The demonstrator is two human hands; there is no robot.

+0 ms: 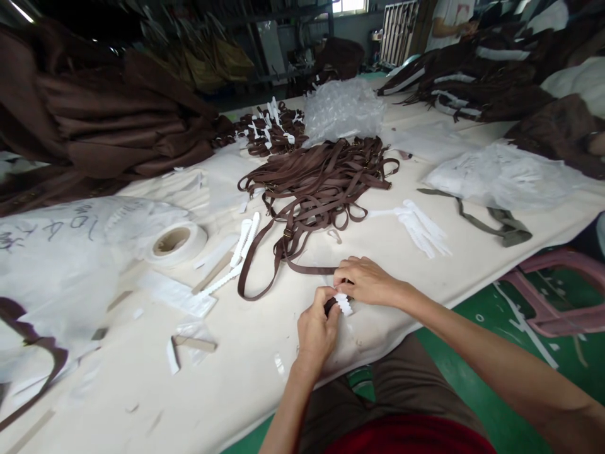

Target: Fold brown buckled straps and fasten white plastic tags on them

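Observation:
Both hands meet near the front edge of the table. My left hand (317, 328) is closed, its thumb and forefinger pinching a dark brown strap end with a small white zigzag-edged strip (344, 304) against it. My right hand (366, 281) has its fingers curled over the same spot, gripping the brown strap (309, 270); its fingertips partly hide the join. From there the strap runs left and back to a large tangled pile of brown straps (326, 176) with metal buckles. A loop of strap lies just left of my hands.
White ridged strips (243, 243) and a tape roll (174, 243) lie left, a white glove (420, 228) right. Plastic bags (501, 173), bubble wrap (345, 110) and brown fabric (118, 113) surround the pile. A pink stool (558, 315) stands right; another person (451, 25) is behind.

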